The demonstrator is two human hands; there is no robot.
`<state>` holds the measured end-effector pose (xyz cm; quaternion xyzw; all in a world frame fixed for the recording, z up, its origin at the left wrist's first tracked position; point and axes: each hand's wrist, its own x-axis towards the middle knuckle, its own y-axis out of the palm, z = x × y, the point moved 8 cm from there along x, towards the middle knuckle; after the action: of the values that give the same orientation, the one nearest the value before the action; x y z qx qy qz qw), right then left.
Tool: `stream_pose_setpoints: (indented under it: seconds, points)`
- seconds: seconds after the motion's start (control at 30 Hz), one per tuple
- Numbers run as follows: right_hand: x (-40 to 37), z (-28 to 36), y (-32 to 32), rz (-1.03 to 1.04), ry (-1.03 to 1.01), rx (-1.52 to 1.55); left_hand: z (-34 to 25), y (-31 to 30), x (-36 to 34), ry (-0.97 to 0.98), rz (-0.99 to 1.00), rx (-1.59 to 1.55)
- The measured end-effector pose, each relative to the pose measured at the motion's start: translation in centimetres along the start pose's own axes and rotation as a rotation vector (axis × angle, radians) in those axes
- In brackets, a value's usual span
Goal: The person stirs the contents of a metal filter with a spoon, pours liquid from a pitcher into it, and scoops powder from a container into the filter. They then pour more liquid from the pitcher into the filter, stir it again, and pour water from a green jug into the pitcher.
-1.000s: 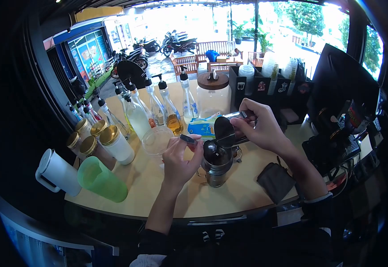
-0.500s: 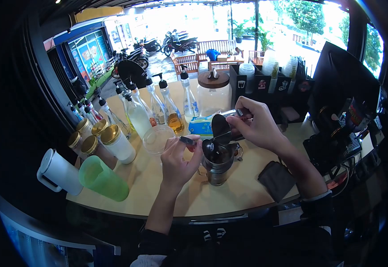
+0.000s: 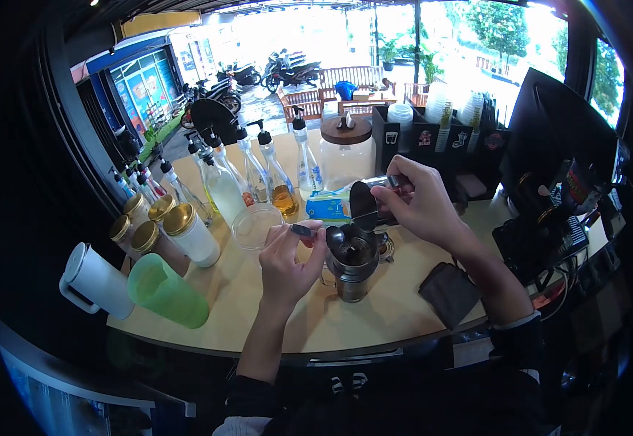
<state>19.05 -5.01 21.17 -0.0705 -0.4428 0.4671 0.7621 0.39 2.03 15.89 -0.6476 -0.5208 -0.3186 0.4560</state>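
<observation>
My left hand (image 3: 284, 261) is closed in a pinch around a spoon (image 3: 336, 237), whose dark bowl hangs at the rim of a metal-looking cup (image 3: 353, 280). My right hand (image 3: 418, 192) grips the handle of a black scoop (image 3: 362, 202), held tilted with its bowl downward above the same cup. Dark contents show inside the cup, which stands upright on the counter (image 3: 309, 320). Behind the scoop lies a blue and white packet (image 3: 327, 206). A clear round plastic container (image 3: 257, 227) sits just beyond my left hand.
On the left stand a green pitcher (image 3: 167, 291), a white jug (image 3: 95, 280) and several gold-lidded jars (image 3: 191, 236). Pump bottles (image 3: 281, 182) line the back, beside a wooden-lidded jar (image 3: 347, 156). A dark folded cloth (image 3: 449, 294) lies to the right, near a black monitor (image 3: 563, 138).
The scoop and spoon bowls have moved slightly apart, showing more of the cup's opening. My left hand has shifted a little left with the spoon.
</observation>
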Motion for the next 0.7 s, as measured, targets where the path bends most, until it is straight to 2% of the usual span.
stream_pose_setpoints:
  seconds: [0.43,0.5,0.7]
  points:
    - [-1.0,-0.1,-1.2,-0.019,0.111,0.078,0.0,-0.5,-0.1,-0.023,-0.005,-0.005]
    - [-1.1,-0.1,-1.1,-0.017,0.115,0.088,-0.3,-0.5,-0.2,0.061,0.015,0.047]
    - [-1.0,0.0,-0.4,-0.005,0.067,0.049,-0.5,-0.6,-0.3,0.073,0.013,0.041]
